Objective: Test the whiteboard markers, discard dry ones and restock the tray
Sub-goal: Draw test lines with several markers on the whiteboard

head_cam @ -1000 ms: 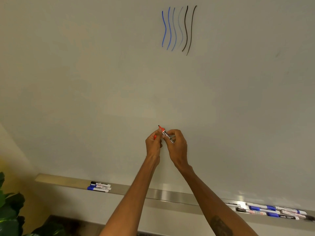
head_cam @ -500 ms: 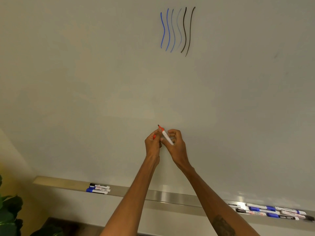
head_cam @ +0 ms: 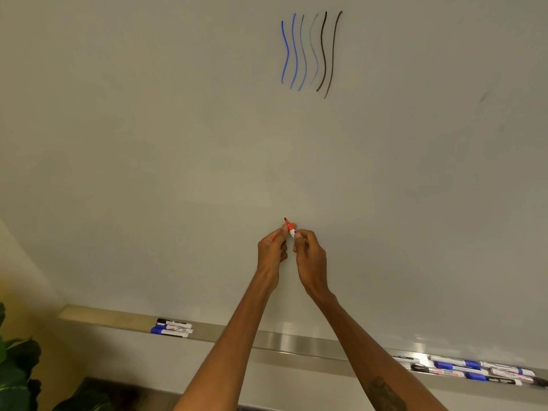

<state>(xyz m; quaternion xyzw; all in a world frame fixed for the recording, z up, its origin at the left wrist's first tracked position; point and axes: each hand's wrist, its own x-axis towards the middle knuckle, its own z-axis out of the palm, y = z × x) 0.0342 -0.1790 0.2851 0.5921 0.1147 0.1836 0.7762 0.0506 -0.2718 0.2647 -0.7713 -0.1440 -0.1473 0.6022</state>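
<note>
Both arms reach up at the whiteboard (head_cam: 178, 143); right hand (head_cam: 310, 256) pinches the uncapped red marker (head_cam: 290, 228), tip up; left hand (head_cam: 271, 250) beside it curls round a red cap (head_cam: 275, 237); label unreadable

The marker (head_cam: 292, 229) pinched in my right hand (head_cam: 310, 253) looks like smooth, hard plastic: a white barrel and a red nose with a slight shine. The sliver of red cap (head_cam: 275, 237) showing in my left hand (head_cam: 271, 250) seems to be the same plastic. The whiteboard (head_cam: 178, 143) filling most of the frame is smooth, with a soft satin sheen rather than a mirror gloss. Along the bottom, the tray (head_cam: 290, 342) is brushed metal that catches bright glints. The lower-left markers (head_cam: 173, 328) and lower-right markers (head_cam: 474, 370) have plastic barrels with printed labels. The leaves (head_cam: 14, 375) in the lower left corner look waxy and glossy.
</note>
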